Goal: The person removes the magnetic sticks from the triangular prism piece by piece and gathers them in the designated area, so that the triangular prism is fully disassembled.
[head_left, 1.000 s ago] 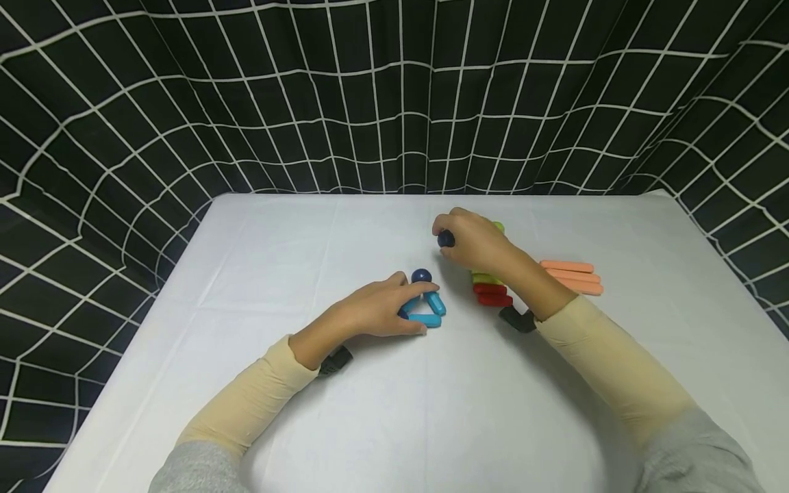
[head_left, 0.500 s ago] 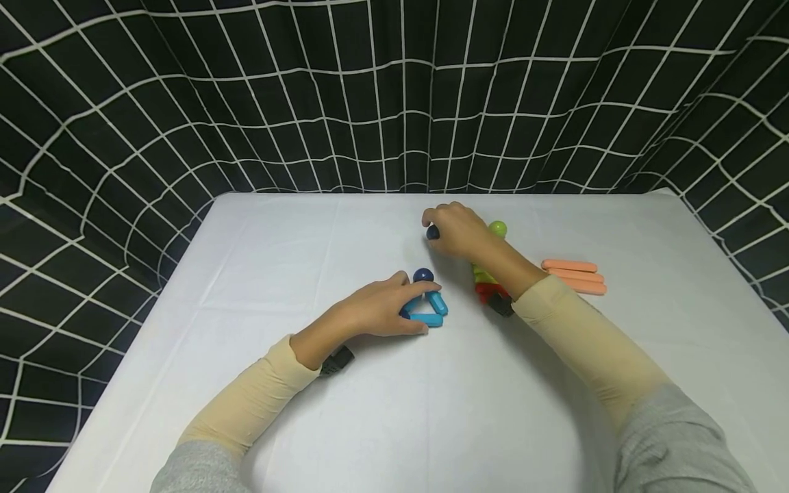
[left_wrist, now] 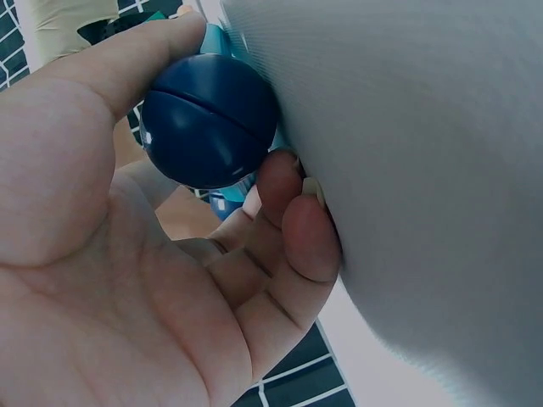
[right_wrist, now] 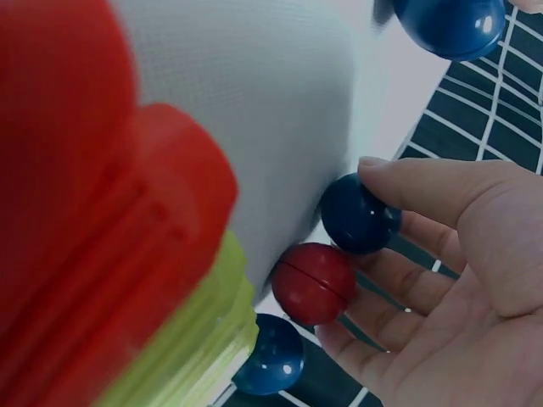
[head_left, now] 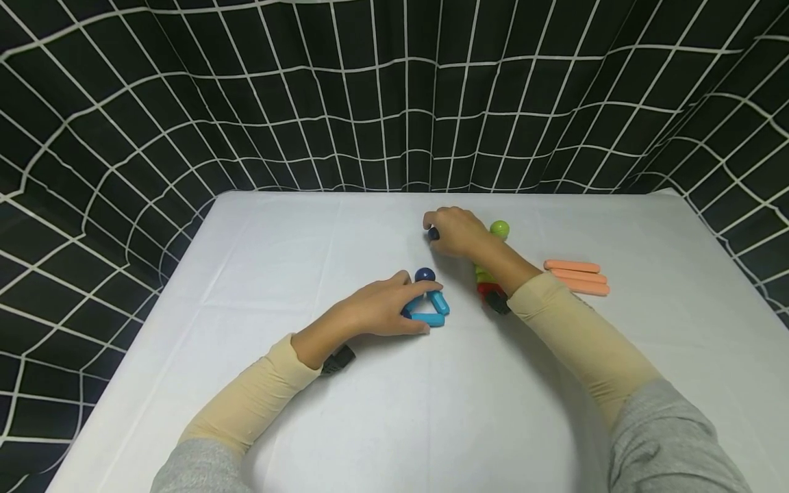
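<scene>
My left hand (head_left: 383, 307) is around a small triangle of light-blue sticks (head_left: 427, 319) and dark blue balls, its thumb and fingers curled about one corner. A dark blue ball (left_wrist: 210, 121) sits between that thumb and the fingers in the left wrist view. Another dark blue ball (head_left: 424, 274) stands at the triangle's far corner. Farther back, my right hand (head_left: 459, 233) pinches a dark blue ball (right_wrist: 360, 214) between thumb and fingers. A red ball (right_wrist: 314, 284) lies against this ball and the fingertips. One more blue ball (right_wrist: 270, 354) is beside it.
Red sticks (right_wrist: 182, 191) and yellow-green sticks (right_wrist: 191, 339) lie under the right forearm, partly hidden. A green ball (head_left: 500, 229) is behind that arm. Several orange sticks (head_left: 577, 277) lie at the right on the white table (head_left: 370, 418). A black gridded curtain (head_left: 394, 89) surrounds its back and sides.
My right hand has moved a little to the left with the blue ball, then nearly stopped, uncovering the green ball. My left hand stays at the triangle.
</scene>
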`<state>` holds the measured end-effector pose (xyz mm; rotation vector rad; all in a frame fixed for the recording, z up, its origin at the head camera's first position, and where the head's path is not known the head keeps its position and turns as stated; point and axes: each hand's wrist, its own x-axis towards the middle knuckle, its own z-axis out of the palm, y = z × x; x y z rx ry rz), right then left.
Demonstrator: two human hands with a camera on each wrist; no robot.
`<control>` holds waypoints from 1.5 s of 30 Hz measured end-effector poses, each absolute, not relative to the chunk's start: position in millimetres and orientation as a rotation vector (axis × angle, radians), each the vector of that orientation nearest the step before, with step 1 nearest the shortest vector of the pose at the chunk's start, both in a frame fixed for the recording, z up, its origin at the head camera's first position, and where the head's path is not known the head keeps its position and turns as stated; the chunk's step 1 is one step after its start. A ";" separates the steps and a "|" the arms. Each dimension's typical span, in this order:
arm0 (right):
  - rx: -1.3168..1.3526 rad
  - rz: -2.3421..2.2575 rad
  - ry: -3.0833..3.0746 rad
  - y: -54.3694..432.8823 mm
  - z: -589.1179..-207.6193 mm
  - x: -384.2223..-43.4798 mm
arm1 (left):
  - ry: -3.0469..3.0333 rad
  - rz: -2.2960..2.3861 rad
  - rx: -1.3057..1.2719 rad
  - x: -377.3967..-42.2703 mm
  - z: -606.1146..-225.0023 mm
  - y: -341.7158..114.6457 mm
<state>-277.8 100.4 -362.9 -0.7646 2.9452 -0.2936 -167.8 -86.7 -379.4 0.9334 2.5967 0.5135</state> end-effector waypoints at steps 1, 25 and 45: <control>-0.756 -0.296 2.942 100.1 -363.3 -277.6 | 2.596 0.516 0.935 -167.9 -379.6 -86.9; -0.689 -0.310 2.902 98.1 -365.9 -277.0 | 2.603 0.499 0.950 -169.3 -382.2 -87.6; -0.701 -0.639 2.975 112.1 -346.7 -241.5 | 2.582 0.542 0.907 -171.1 -381.0 -89.8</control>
